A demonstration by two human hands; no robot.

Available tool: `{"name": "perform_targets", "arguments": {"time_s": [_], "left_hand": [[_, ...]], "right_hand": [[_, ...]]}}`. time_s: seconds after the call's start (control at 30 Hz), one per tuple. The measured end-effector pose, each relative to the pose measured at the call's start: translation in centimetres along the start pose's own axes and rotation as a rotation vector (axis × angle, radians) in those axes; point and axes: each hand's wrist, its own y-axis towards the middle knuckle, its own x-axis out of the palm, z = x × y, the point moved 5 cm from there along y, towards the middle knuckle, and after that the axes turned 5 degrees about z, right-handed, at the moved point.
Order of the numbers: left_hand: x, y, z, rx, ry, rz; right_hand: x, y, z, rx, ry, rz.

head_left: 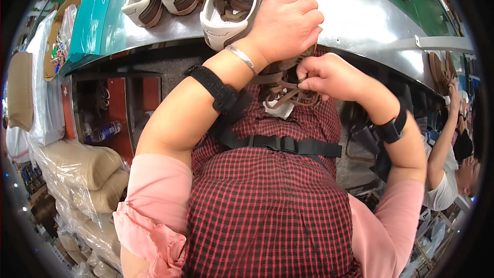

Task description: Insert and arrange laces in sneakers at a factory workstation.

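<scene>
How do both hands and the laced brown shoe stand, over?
Left hand curled over brown shoe, grip hidden. Right hand pinching brown laces. Shoe partly blocked from view by left hand; white-trimmed shoe close beside that hand.

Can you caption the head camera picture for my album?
Left hand curled over a brown shoe, right hand pinching its laces, more shoes on a metal table.

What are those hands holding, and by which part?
A brown shoe: the right hand appears to pinch its lace between thumb and fingers. The left hand covers the shoe's far end, hiding its exact grip.
</scene>
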Motion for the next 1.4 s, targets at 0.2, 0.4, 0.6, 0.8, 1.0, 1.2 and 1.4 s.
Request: {"name": "perform_targets", "arguments": {"time_s": [0.2,0.4,0.6,0.8,1.0,1.2,1.4], "left_hand": [[0.6,0.4,0.7,0.016,-0.016,-0.013],[0.0,-0.4,0.1,-0.024,0.005,-0.017],[0.6,0.6,0.9,0.002,0.002,-0.018],[0.7,-0.6,0.5,0.021,-0.028,-0.008],[-0.2,-0.2,0.0,-0.008,-0.037,0.082],[0.2,-0.7,-0.4,-0.062,0.004,-0.123],[-1.5,-3.9,0.3,-0.309,-0.262,0.101]], "right_hand": [[1.5,-3.4,2.6,0.011,0.041,0.005],[-1.4,-5.5,-2.7,-0.289,-0.252,0.060],[0.4,-6.3,2.7,-0.377,0.570,0.158],[6.1,-3.0,4.3,0.219,-0.316,-0.131],[-3.4,-13.3,0.5,-0.752,0.671,0.318],[0.9,-12.6,0.6,-0.672,0.917,-0.020],[-3.8,-24.1,-2.8,-1.301,0.831,0.252]]}}
